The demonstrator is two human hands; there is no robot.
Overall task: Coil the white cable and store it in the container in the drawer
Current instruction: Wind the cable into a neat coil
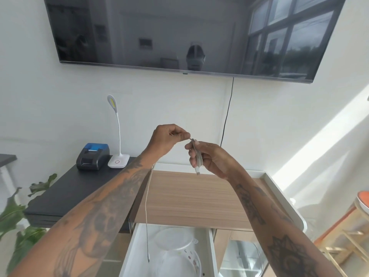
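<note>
My right hand [211, 158] grips a small bundle of loops of the white cable [197, 156], one plug end sticking out below its fingers. My left hand [169, 136] pinches the same cable just left of the bundle. From the left hand a long free length of cable hangs straight down past my forearm, and its other plug dangles over the open white drawer [129, 252]. Inside the drawer sits a clear plastic container [175, 254] with a translucent lid [173, 238] at its back.
A wood-topped cabinet [189, 198] stands under my hands. To the left is a black desk [65, 196] with a receipt printer [92, 158] and a white desk lamp [118, 160]. A TV [189, 35] hangs on the wall; a stool [359, 216] stands right.
</note>
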